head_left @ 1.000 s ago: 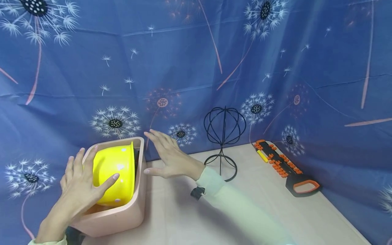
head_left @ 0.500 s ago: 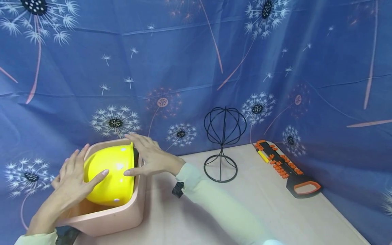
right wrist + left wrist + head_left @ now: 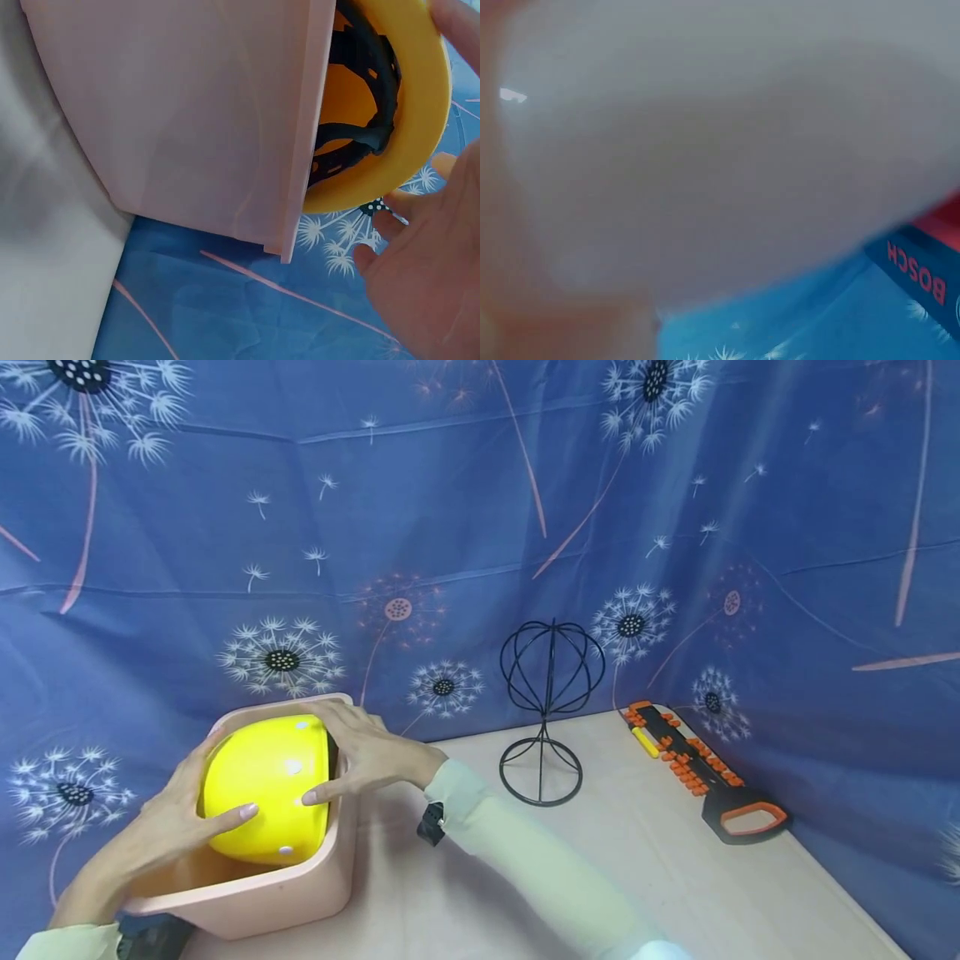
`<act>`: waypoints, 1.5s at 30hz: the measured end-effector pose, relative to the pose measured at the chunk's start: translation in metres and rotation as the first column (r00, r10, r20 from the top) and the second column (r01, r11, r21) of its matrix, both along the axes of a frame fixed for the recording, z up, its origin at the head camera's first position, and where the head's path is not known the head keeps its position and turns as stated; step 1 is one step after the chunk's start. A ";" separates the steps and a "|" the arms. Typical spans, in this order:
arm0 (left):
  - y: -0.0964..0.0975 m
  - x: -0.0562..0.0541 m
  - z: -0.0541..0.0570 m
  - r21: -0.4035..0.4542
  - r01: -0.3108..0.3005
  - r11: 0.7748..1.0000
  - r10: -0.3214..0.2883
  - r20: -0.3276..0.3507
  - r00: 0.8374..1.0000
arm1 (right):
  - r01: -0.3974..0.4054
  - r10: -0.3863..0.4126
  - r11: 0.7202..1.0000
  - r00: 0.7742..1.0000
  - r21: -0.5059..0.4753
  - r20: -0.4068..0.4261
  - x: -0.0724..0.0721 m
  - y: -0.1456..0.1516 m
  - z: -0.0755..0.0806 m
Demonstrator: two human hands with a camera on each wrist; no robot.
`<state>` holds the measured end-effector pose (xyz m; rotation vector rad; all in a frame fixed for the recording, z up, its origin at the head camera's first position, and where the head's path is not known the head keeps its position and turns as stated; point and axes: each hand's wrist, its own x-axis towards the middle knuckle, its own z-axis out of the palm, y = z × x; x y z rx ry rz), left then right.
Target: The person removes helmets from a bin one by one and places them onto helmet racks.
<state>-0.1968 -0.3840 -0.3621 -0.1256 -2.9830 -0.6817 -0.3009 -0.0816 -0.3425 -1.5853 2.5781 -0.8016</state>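
A yellow hard hat (image 3: 262, 785) lies on its side inside a pink bin (image 3: 255, 906), its brim turned to the right. My left hand (image 3: 168, 814) holds the dome from the left, thumb across its near face, fingers partly hidden behind it. From the right, my right hand (image 3: 363, 747) spans the brim, with its thumb on the near side and its fingers over the far side. In the right wrist view, the hat's black inner harness (image 3: 375, 112) shows past the bin wall. A blurred pale surface (image 3: 720, 165) fills most of the left wrist view.
A black wire stand (image 3: 542, 718) with a globe-shaped top stands right of the bin. Farther right lies a black rack with orange clips and a loop handle (image 3: 705, 777). A box marked BOSCH (image 3: 915, 271) shows in the left wrist view. Blue dandelion cloth (image 3: 480, 527) hangs behind.
My right hand has moved left from beside the bin to the hat's brim. My left hand has shifted left and down, its fingers going from above the dome to its far left side.
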 end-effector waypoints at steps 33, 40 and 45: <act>-0.013 0.005 0.000 0.059 0.071 0.996 -0.065 -0.099 0.993 | -0.056 0.050 0.998 0.988 0.036 0.146 -0.009 -0.001 -0.004; -0.014 0.010 0.003 0.167 0.077 0.983 -0.063 -0.087 0.994 | -0.071 0.078 0.997 0.978 -0.041 0.195 -0.010 0.001 -0.004; -0.011 0.009 0.003 0.117 0.104 0.988 -0.092 -0.105 0.990 | -0.076 0.084 0.996 0.977 -0.046 0.198 -0.012 0.005 -0.005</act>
